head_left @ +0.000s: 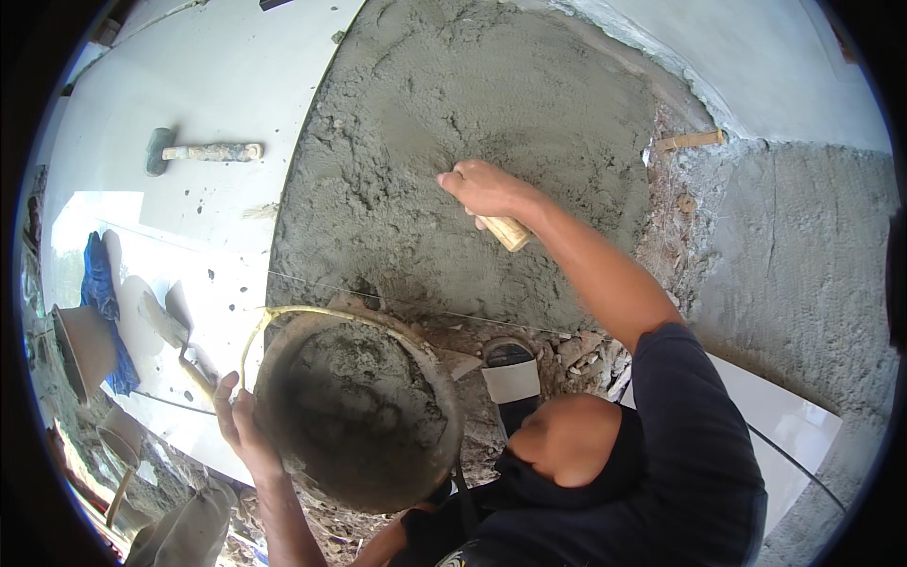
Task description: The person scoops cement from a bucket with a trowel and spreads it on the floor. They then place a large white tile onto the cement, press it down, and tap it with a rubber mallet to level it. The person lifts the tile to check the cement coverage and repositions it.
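My right hand point(487, 189) is closed round the pale wooden handle point(505, 232) of a trowel, over a broad bed of wet grey mortar point(529, 104). The trowel's blade is smeared by motion against the mortar. My left hand point(248, 425) is at the left side of a round bucket point(452, 416), its fingers at the lower end of the yellow carrying handle point(326, 312). Wet mortar point(354, 387) lies inside the bucket. Left of that hand, a second trowel point(172, 329) rests on the large white tile point(227, 66).
A mallet point(203, 152) and a blue cloth point(97, 283) lie on the white tile. A taut string point(453, 313) crosses the mortar's near edge. Rubble point(576, 354) surrounds my boot point(511, 381). Another white tile point(794, 416) is at right, a white wall point(784, 66) at far right.
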Demonstrator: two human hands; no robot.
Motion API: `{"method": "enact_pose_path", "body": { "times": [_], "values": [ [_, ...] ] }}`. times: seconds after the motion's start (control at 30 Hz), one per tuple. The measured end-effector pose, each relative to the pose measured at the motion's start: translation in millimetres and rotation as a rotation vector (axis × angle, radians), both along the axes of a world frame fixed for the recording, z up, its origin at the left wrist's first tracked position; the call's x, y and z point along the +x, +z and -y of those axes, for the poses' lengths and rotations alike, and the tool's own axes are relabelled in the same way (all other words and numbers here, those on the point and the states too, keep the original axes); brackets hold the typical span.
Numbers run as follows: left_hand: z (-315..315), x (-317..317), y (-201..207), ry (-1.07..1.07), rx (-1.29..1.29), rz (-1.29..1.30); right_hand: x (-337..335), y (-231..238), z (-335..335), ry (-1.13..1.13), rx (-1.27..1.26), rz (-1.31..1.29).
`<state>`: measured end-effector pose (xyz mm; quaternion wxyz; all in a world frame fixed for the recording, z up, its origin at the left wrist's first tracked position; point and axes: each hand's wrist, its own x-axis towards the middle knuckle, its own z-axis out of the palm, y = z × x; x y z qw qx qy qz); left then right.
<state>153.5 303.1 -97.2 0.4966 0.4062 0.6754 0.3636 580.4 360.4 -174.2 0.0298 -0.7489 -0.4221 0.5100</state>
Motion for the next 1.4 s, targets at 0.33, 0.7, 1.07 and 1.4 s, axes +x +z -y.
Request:
{"method": "enact_pose_path", "body": {
  "times": [0.33,0.7,1.07,1.4],
  "values": [
    [9,-12,0,0.053,0.005,-0.123,-9,5,16,-0.036,-0.036,-0.084],
    [20,-23,-4,0.089,0.082,-0.064,-48,30,78,-0.12,-0.016,-0.122],
    [12,18,21,0.055,0.003,-0.019,-83,142,106,1.08,0.494,0.516],
    [32,34,23,0.071,0.061,-0.09,-156,77,154,1.372,0.289,0.073]
  ]
}}
